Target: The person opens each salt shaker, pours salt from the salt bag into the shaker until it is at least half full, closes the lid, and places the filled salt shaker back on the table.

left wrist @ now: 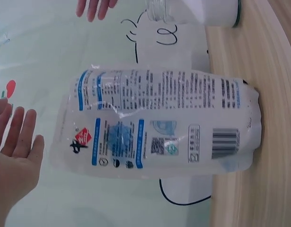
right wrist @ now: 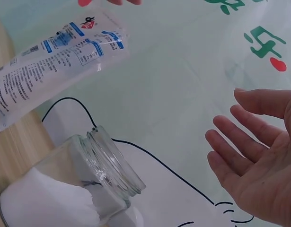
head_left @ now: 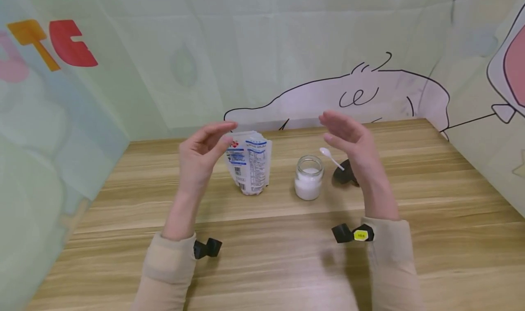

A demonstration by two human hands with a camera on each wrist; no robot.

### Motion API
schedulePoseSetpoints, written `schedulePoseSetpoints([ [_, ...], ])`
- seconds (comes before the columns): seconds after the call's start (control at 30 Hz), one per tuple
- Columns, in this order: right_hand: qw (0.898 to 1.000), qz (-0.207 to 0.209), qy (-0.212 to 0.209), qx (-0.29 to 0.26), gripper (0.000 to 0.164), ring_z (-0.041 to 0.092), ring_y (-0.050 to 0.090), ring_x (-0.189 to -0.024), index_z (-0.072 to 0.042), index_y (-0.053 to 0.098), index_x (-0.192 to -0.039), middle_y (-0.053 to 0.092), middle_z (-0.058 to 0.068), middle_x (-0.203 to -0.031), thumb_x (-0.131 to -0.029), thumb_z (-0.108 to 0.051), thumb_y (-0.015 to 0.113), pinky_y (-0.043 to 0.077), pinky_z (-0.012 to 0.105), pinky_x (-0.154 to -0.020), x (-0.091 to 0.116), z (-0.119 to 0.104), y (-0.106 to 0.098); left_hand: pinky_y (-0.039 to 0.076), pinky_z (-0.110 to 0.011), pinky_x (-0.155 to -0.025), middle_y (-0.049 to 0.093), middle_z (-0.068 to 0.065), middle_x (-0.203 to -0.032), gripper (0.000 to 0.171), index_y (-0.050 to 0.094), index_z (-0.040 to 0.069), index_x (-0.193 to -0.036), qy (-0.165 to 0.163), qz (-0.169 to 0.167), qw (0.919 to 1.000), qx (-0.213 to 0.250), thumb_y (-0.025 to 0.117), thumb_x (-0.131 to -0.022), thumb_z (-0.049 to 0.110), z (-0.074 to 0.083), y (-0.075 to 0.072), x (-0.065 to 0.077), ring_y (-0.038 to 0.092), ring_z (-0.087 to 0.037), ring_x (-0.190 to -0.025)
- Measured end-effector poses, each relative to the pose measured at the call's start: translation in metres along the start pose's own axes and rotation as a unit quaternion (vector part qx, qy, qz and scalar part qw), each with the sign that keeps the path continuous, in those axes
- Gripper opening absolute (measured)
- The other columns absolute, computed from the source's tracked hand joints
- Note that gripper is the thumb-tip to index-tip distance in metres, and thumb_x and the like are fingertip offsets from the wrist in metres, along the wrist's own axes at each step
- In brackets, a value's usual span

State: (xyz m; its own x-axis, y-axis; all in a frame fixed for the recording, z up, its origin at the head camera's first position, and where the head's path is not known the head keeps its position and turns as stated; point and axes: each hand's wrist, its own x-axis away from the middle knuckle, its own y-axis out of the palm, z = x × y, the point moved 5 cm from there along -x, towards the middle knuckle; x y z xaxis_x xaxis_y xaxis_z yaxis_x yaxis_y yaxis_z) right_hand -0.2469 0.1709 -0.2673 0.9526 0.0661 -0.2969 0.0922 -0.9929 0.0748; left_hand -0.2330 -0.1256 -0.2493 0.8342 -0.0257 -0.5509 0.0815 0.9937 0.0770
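Note:
My left hand (head_left: 201,154) is raised above the table with relaxed fingers and holds nothing. Just beyond its thumb stands a printed plastic bag (head_left: 251,163), white with blue bands and a barcode. The left wrist view shows the bag (left wrist: 159,123) apart from the fingers (left wrist: 22,137). On the other side, my right hand (head_left: 352,142) is also up in the air, palm turned inward, with nothing in it. Left of it is a lidless glass jar (head_left: 309,178) partly filled with white powder. The right wrist view gives the jar (right wrist: 65,184) close up, apart from the hand (right wrist: 259,156).
A small white spoon (head_left: 331,158) leans on a dark round object (head_left: 344,173), which the right hand partly covers in the head view. The wooden table (head_left: 270,256) meets a printed cloth backdrop (head_left: 197,74) behind and at the sides.

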Motion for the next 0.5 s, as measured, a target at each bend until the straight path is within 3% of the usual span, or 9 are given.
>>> schedulePoseSetpoints([
  [0.17, 1.0, 0.004, -0.002, -0.001, 0.046, 0.015, 0.054, -0.123, -0.01, 0.055, -0.133, 0.063, -0.001, -0.13, -0.088, -0.005, 0.066, 0.042, 0.016, -0.1, 0.0, 0.002, -0.006, 0.046, -0.03, -0.104, 0.07, 0.004, -0.113, 0.027, 0.069, 0.009, -0.11, 0.004, -0.037, 0.9993, 0.0, 0.064, -0.087, -0.004, 0.002, 0.012, 0.003, 0.063, -0.016, -0.116],
  [0.5, 1.0, 0.005, 0.002, -0.008, 0.044, 0.014, 0.057, -0.12, -0.01, 0.056, -0.132, 0.065, -0.001, -0.127, -0.089, -0.006, 0.065, 0.042, 0.021, -0.102, 0.0, 0.005, -0.014, 0.046, -0.035, -0.104, 0.068, 0.002, -0.119, 0.033, 0.06, -0.001, -0.121, -0.045, -0.103, 0.9936, -0.013, 0.065, -0.088, 0.001, -0.007, 0.034, 0.011, 0.061, -0.017, -0.119],
])
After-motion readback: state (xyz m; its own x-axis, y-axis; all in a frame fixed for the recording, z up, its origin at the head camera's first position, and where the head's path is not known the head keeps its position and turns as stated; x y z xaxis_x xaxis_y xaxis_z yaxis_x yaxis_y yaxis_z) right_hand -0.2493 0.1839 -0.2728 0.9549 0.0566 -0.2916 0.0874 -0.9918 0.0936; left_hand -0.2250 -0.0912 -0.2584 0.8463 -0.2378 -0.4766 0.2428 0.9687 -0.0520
